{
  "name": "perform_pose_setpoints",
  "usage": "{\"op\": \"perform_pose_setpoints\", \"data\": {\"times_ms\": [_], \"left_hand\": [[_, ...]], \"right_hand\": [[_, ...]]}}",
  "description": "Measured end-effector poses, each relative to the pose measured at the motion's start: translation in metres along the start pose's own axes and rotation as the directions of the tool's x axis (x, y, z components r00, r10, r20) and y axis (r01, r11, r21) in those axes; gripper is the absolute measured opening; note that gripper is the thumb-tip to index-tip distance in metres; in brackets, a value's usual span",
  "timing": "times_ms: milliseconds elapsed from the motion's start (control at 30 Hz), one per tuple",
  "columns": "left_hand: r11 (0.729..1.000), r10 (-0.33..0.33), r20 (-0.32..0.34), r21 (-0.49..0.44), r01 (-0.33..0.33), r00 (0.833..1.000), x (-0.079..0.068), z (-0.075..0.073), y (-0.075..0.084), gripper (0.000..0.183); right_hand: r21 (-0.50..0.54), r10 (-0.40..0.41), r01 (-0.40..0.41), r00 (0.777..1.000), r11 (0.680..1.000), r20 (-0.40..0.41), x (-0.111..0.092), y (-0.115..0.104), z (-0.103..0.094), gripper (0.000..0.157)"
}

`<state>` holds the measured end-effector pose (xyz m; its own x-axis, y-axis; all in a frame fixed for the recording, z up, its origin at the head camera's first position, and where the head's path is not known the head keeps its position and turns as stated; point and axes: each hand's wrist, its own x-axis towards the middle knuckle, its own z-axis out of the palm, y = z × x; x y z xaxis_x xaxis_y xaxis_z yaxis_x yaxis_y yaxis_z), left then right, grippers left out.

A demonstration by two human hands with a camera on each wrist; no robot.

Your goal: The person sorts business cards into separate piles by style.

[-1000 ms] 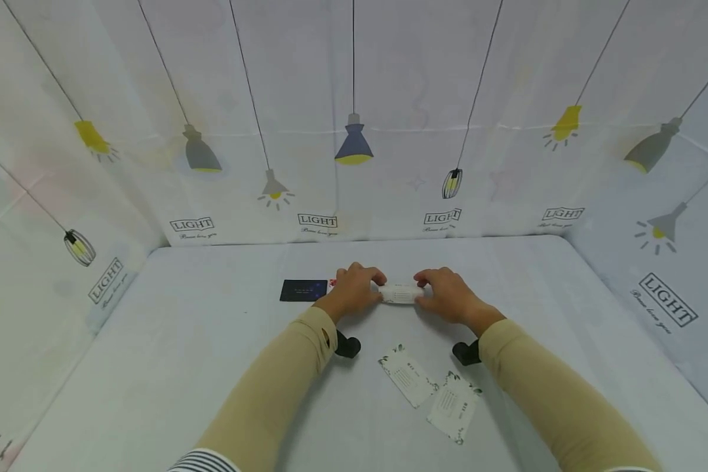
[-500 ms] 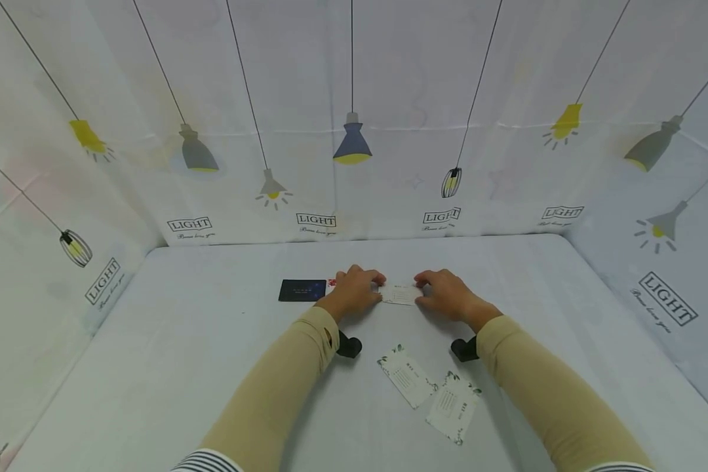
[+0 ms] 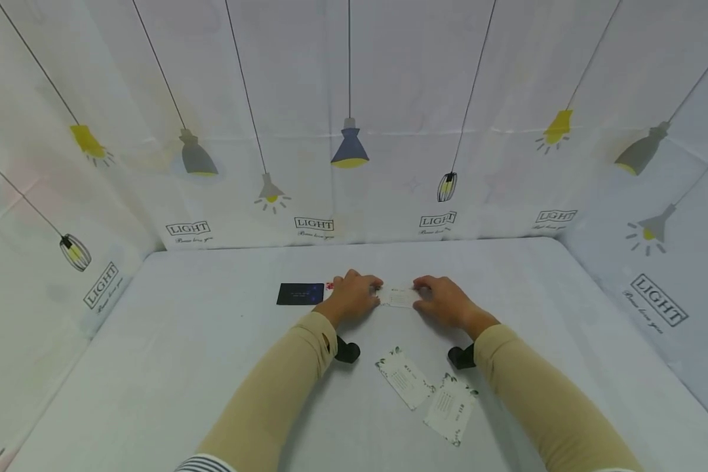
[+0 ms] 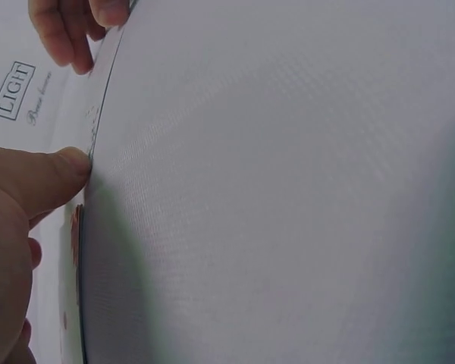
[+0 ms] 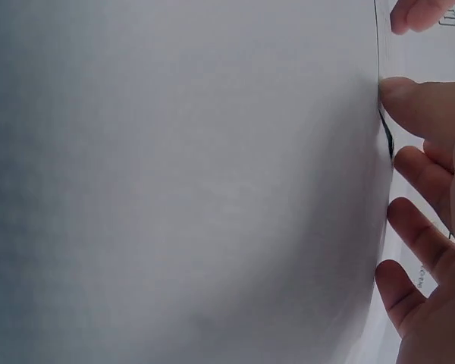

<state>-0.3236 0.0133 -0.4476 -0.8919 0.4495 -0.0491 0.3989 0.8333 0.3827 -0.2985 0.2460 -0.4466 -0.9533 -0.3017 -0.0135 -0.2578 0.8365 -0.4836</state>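
A white card with small printed text [image 3: 398, 297] lies low on the table between both hands. My left hand [image 3: 351, 295] holds its left short edge, thumb at the near corner and a bent finger at the far one. At the right edge, my right hand [image 3: 445, 301] holds it the same way, thumb and finger at the two corners. In the left wrist view the left thumb [image 4: 64, 171] is right at the card's edge; the right thumb [image 5: 406, 98] shows low at the surface in the right wrist view. Under the left hand, a red-and-white card [image 3: 329, 286] is mostly hidden.
To the left, a dark blue card [image 3: 300, 294] lies in line with the held one. Two leaf-bordered white cards [image 3: 405, 379] [image 3: 451, 409] lie nearer, between the forearms. A lamp-printed cloth wall [image 3: 349, 190] rises behind the white table [image 3: 183, 354].
The white card was bowed up between the hands a second ago and now lies flatter. Both hands have stayed nearly in place; the view has shifted slightly.
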Motion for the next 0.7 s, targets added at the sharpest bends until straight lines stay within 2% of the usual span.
{"op": "perform_pose_setpoints", "data": {"times_ms": [167, 367, 500, 700], "left_hand": [[1.000, -0.003, -0.017, -0.003, 0.003, 1.000, -0.004, 0.000, -0.004, 0.041], [0.999, 0.046, -0.048, -0.026, -0.047, 0.998, -0.005, -0.008, -0.006, 0.043], [0.995, 0.071, -0.011, -0.066, -0.072, 0.997, -0.012, -0.012, -0.007, 0.048], [0.981, 0.088, 0.077, -0.181, -0.073, 0.993, -0.032, -0.012, -0.003, 0.062]], "right_hand": [[-0.012, 0.009, -0.009, 1.000, 1.000, -0.011, 0.001, -0.001, 0.006, 0.051], [-0.023, 0.047, -0.049, 0.996, 0.999, -0.070, -0.007, -0.003, 0.004, 0.054], [0.010, 0.093, -0.093, 0.992, 0.996, -0.089, -0.023, -0.007, 0.000, 0.061], [0.081, 0.081, -0.074, 0.993, 0.994, -0.084, -0.052, -0.018, 0.002, 0.068]]}}
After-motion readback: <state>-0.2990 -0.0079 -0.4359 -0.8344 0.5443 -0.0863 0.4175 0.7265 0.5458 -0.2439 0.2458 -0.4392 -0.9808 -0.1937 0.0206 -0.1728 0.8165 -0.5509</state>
